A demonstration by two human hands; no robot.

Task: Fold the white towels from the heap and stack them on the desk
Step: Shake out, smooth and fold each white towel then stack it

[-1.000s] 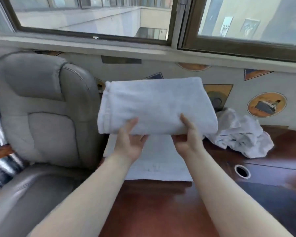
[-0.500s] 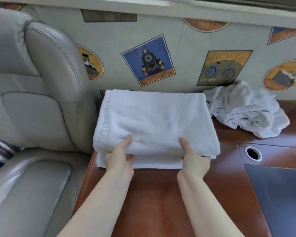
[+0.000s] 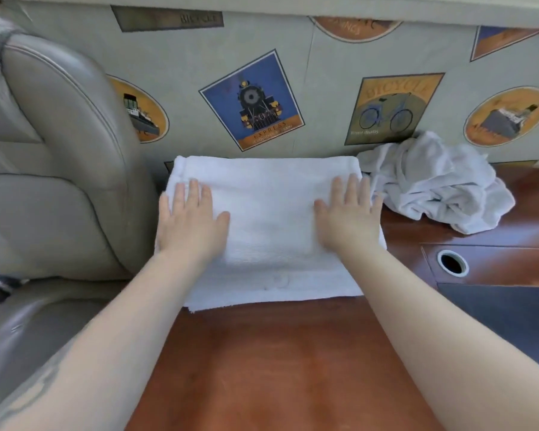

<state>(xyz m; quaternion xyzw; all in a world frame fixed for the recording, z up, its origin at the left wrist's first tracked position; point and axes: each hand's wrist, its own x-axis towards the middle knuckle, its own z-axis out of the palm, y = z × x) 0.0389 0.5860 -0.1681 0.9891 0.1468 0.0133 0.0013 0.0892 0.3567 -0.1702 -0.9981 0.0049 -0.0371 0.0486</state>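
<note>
The folded towel (image 3: pixel 268 219) lies on the stack at the desk (image 3: pixel 262 353) rear edge; left hand (image 3: pixel 189 223) and right hand (image 3: pixel 350 220) press it, fingers straight and slightly spread. The heap (image 3: pixel 433 181) beside it looks soft, light and limp: pinch a hem corner to lift.

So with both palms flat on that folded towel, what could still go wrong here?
1. The folded towel sits further back than the towel under it, so the stack may end up uneven.
2. The left hand presses near the desk edge beside the chair; a push sideways might slide the stack off.
3. The right hand is close to the unfolded heap, which could get dragged along.
</note>
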